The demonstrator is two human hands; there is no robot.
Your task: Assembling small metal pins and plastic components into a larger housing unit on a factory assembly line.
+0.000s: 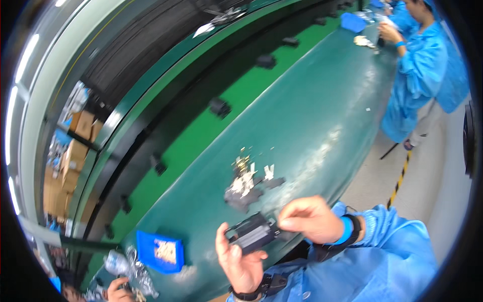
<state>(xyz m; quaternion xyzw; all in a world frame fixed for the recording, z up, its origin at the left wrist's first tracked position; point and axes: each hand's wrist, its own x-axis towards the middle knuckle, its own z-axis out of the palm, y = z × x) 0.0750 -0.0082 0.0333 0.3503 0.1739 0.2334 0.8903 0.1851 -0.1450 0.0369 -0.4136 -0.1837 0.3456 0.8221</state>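
Note:
My left hand (240,268) holds a black rectangular plastic housing (251,233) by its left end, thumb and fingers on either side. A grey strip runs along the housing's upturned face. My right hand (313,220) is pinched at the housing's right end; whatever sits between those fingertips is too small and blurred to name. Just beyond the housing lies a loose pile of black parts (242,196) with white pieces (245,182) on top. Small gold-coloured bits (242,162) are scattered at its far side.
A blue bin (144,255) with small pale parts stands left on the dark green table (302,116). Beside it lie clear plastic bags (136,269), near another person's hand (119,290). Black units (219,107) sit along the green belt (188,146). Co-workers in blue (422,75) work far right.

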